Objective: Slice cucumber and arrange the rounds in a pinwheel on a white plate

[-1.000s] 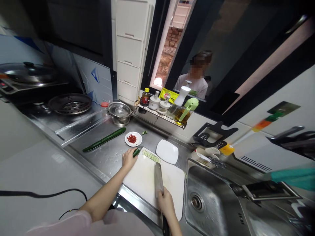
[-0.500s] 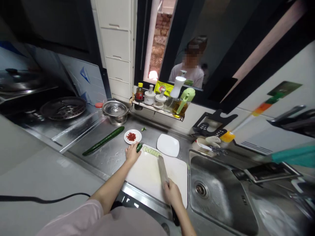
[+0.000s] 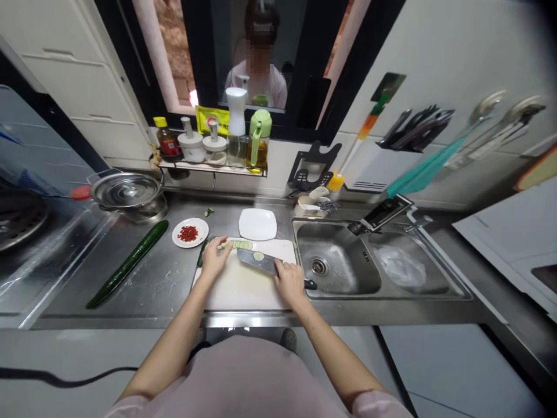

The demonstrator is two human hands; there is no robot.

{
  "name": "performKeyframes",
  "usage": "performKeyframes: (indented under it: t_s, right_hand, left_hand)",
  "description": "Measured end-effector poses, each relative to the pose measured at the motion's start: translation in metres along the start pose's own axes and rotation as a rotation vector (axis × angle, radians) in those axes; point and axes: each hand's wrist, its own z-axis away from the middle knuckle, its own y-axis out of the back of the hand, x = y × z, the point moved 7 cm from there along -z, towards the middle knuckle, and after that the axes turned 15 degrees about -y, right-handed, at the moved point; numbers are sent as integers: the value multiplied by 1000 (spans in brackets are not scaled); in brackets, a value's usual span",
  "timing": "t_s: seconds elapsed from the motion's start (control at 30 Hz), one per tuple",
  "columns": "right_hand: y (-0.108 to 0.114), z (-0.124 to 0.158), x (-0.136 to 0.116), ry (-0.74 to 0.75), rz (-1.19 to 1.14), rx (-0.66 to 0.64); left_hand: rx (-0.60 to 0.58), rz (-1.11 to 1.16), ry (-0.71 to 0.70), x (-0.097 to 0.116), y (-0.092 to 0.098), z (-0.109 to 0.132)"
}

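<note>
A white cutting board [image 3: 243, 287] lies on the steel counter in front of me. My left hand [image 3: 214, 258] rests curled on a piece of cucumber [image 3: 202, 253] at the board's far left edge. A row of cucumber slices [image 3: 242, 245] lies beside it. My right hand [image 3: 289, 280] grips the handle of a cleaver [image 3: 259, 261], whose blade lies flat and points left with one slice on it.
A whole cucumber [image 3: 128, 264] lies to the left, near a small plate of chopped red chilli [image 3: 190, 232]. A white square plate [image 3: 257, 223] sits behind the board. The sink [image 3: 348, 264] is to the right, a lidded pot [image 3: 126, 194] and a condiment shelf [image 3: 213, 165] behind.
The view has swung right and down onto the board. The cleaver has turned from pointing away from me to lying crosswise. My left hand stays on the cucumber piece.
</note>
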Motion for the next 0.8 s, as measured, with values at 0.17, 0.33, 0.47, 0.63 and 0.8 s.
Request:
performKeyframes:
  t_s: [0.17, 0.33, 0.47, 0.63, 0.8]
  right_hand:
    - [0, 5, 3, 130, 24, 64]
    - [-2, 12, 2, 203, 60, 99]
    - [-13, 17, 2, 182, 72, 72]
    - [-34, 25, 18, 89, 61, 4]
    - [-45, 30, 49, -47, 13, -40]
  left_hand:
    - [-370, -28, -219, 53, -32, -6]
    - [-578, -25, -255, 69, -56, 5]
    - [-514, 79, -214, 62, -61, 16]
    - [-262, 368, 108, 15, -54, 43]
    - [-184, 392, 309, -30, -48, 75]
